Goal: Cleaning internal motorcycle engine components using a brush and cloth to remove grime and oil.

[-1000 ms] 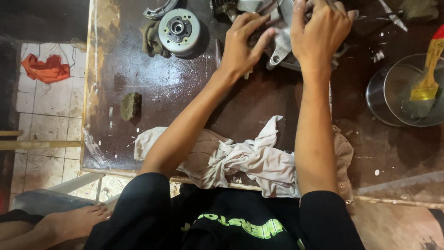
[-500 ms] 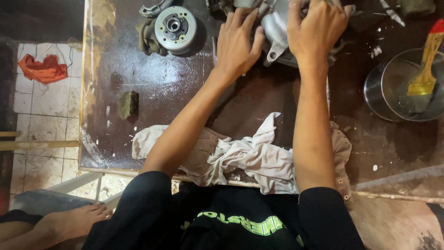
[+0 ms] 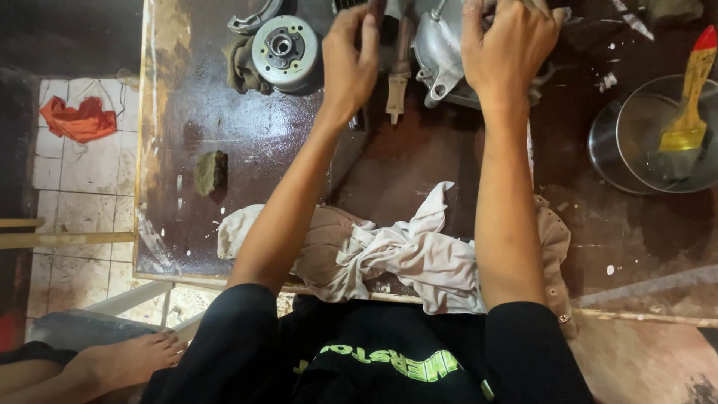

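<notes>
Both hands at the far edge of an oily workbench (image 3: 247, 150), right hand (image 3: 512, 49) clamped on a grey engine cover (image 3: 441, 52), left hand (image 3: 351, 63) half-curled around a dark tool (image 3: 374, 11), likely to slip on greasy metal.

Dull cast-metal engine cover (image 3: 441, 45), glossy dark wooden table (image 3: 247, 135), crumpled soft cloth rag (image 3: 404, 254).

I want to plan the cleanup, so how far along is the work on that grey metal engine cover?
Done: the round flywheel lies apart on the table. In hand: the right hand rests on the engine cover; the left hand grips a dark tool. Left: brush sits in the bowl, rags unused.
</notes>
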